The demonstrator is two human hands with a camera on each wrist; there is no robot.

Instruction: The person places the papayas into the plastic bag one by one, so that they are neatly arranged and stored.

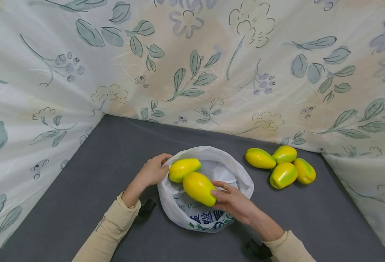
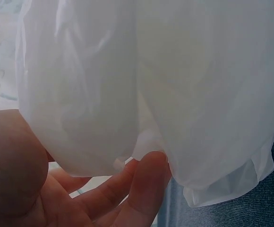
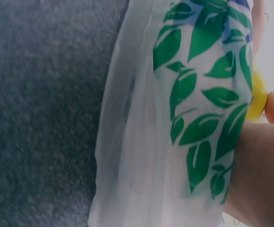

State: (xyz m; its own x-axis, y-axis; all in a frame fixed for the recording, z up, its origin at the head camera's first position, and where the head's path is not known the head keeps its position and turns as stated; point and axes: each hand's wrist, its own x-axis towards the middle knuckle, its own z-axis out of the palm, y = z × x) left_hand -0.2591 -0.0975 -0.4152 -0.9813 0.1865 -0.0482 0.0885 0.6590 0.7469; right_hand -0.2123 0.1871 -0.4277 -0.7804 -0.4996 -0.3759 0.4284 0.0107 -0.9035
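Observation:
A white plastic bag [image 1: 244, 176] with printed leaves and lettering stands wide open on the dark cloth. My left hand [image 1: 151, 170] holds its rim at the left; in the left wrist view, my fingers [image 2: 149, 189] are at the translucent plastic [image 2: 94, 94]. My right hand [image 1: 238, 204] grips the right end of a yellow mango [image 1: 197, 187] over the bag's opening. Against that fruit's upper left sits another yellow-green mango [image 1: 184, 169], inside the rim. In the right wrist view, the bag's green-leaf print [image 3: 193, 85] hides most of the held fruit.
Several yellow-green mangoes [image 1: 283, 175] lie grouped on the dark tabletop cloth [image 1: 126, 138], to the right of the bag. Floral fabric [image 1: 192, 72] hangs along the back and both sides. Black wrist straps [image 1: 147, 208] show beside the sleeves.

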